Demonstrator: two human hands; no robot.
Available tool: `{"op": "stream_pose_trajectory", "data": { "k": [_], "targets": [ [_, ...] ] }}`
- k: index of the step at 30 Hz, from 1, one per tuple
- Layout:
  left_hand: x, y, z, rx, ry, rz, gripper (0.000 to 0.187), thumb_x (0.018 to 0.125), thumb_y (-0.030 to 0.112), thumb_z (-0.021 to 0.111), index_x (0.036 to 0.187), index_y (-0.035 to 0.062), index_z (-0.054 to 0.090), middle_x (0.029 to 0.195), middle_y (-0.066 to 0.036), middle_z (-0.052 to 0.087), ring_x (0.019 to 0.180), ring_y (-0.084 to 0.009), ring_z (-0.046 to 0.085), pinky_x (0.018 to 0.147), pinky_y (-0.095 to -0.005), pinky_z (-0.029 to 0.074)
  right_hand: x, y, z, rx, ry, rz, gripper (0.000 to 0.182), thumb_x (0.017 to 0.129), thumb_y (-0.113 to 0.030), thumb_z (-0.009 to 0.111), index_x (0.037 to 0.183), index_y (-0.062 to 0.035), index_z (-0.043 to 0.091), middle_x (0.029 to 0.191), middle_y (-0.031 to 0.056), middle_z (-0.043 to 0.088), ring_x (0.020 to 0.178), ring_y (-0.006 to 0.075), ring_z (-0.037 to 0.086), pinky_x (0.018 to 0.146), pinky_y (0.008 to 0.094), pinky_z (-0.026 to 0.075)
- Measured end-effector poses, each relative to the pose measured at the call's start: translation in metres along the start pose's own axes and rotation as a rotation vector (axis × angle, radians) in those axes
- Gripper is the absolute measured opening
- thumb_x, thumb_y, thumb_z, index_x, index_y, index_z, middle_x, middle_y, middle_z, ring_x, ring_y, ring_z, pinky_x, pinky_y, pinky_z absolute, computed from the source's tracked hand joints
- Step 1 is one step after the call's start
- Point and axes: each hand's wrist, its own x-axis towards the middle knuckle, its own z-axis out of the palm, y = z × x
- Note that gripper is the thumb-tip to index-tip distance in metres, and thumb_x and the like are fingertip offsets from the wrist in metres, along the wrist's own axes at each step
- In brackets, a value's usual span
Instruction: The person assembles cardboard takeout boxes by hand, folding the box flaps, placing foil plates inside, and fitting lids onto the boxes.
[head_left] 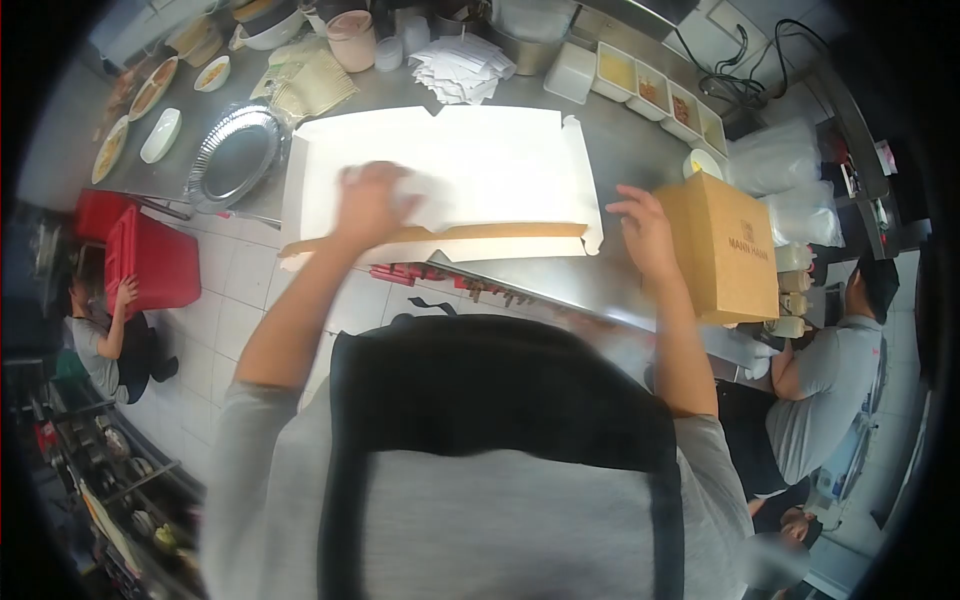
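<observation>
A white flat cardboard piece with notched, slotted edges (490, 165) lies on the steel counter in front of me. Along its near side runs a brown strip (510, 231), and its near edge reaches past the counter's edge. Over the left part of the cardboard is my left hand (375, 205); motion smears its fingers, and whether they press on the surface does not show. My right hand (642, 230) is raised off the cardboard's right edge with its fingers apart and nothing in them. Just right of it stands a brown cardboard box (715, 250) with printing on its side.
A round foil tray (235, 155) sits left of the cardboard. Behind it are a stack of white papers (462, 68) and white containers of food (648, 90). One person holds a red bin (165, 262) at left; another person (830, 370) stands at right.
</observation>
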Motion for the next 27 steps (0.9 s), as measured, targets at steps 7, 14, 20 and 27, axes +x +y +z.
{"op": "stream_pose_trajectory", "data": {
  "k": [7,14,20,27],
  "targets": [
    [0.036,0.155,0.056,-0.18,-0.143,0.254,0.024,0.085,0.033,0.065,0.098,0.0134,0.067,0.1,-0.008,0.067,0.102,-0.0259,0.06,0.09,-0.0439,0.041,0.006,-0.013,-0.016,-0.003,-0.195,-0.152,0.036,0.071,0.011,0.054,0.097,-0.008,0.069,0.128,0.0067,0.058,0.12,0.0312,0.05,0.1,0.0396,0.042],
    [0.033,0.149,-0.001,-0.395,-0.305,0.087,0.018,0.086,0.027,0.062,0.096,0.0133,0.067,0.084,-0.009,0.069,0.078,-0.0277,0.065,0.075,-0.0384,0.05,0.009,-0.015,-0.031,0.063,-0.268,-0.274,0.022,0.071,-0.003,0.072,0.092,-0.0097,0.07,0.121,0.0035,0.063,0.119,0.0283,0.051,0.1,0.0397,0.043],
    [0.019,0.156,0.015,-0.451,-0.311,0.062,0.02,0.088,0.025,0.056,0.102,0.0207,0.07,0.088,-0.003,0.069,0.089,-0.0211,0.063,0.091,-0.0408,0.033,-0.004,-0.014,0.009,0.406,-0.227,0.013,0.015,0.075,-0.007,0.078,0.084,-0.0037,0.067,0.091,0.0036,0.066,0.082,0.0142,0.061,0.07,0.0277,0.051],
    [0.02,0.159,0.014,-0.352,-0.468,0.089,0.025,0.09,0.022,0.053,0.111,0.0239,0.068,0.106,0.0,0.064,0.108,-0.02,0.056,0.1,-0.0452,0.027,-0.022,0.002,0.046,0.636,-0.118,0.217,0.017,0.078,-0.003,0.077,0.084,-0.0023,0.061,0.081,0.0012,0.063,0.071,0.0069,0.06,0.066,0.0216,0.05]
  ]
}}
